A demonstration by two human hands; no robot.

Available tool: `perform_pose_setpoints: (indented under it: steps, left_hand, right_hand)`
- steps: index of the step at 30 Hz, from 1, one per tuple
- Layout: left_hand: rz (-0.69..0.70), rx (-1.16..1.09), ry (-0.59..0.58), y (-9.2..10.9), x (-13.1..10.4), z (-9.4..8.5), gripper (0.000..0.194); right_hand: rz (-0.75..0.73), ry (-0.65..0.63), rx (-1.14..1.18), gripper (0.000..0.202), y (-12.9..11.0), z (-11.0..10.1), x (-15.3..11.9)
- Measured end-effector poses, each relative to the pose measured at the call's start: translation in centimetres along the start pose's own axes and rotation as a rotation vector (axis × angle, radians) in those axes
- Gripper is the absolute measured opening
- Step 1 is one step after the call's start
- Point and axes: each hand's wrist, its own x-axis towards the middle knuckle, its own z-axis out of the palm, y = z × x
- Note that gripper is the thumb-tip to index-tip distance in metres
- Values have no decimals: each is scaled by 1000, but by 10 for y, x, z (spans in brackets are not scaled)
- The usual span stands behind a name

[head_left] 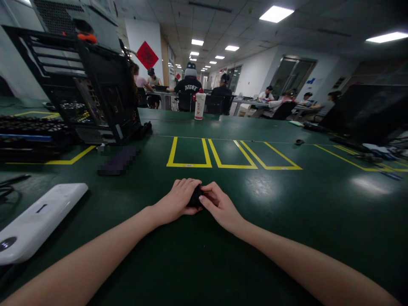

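Note:
Both hands meet over the green tabletop (pixel 204 263), around a small black object (pixel 195 198) whose kind I cannot make out. My left hand (pixel 178 197) wraps over it from the left, fingers on top and thumb below. From the right, the thumb and fingers of my right hand (pixel 221 208) pinch its near end. Much of the object is hidden by the fingers. Just beyond the hands, yellow tape outlines (pixel 189 165) mark the table.
At left lie a white device (pixel 41 221) and a dark flat item (pixel 117 160), with an open computer case (pixel 95 89) behind them. A white cup (pixel 199 106) stands at the far edge. A dark monitor (pixel 366 112) is on the right. Several people sit at tables beyond.

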Motion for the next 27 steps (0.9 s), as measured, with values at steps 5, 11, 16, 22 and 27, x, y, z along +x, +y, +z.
perform_pose_setpoints:
  steps: [5, 11, 16, 22, 27]
  left_hand:
    - [-8, -18, -32, 4, 0, -6, 57]
    - [-22, -12, -15, 3, 1, -4, 59]
    - [-19, -12, 8, -2, 1, 3, 56]
    - [-11, -11, 3, 0, 0, 0, 56]
    - [-22, -31, -23, 5, 0, -5, 55]
  right_hand:
    - [65, 23, 46, 13, 9, -1, 7]
    - [123, -22, 1, 17, 11, -4, 10]
    - [80, -84, 55, 18, 2, -4, 4]
    - [54, -52, 0, 13, 3, -4, 6]
    - [104, 11, -57, 17, 8, -2, 10]
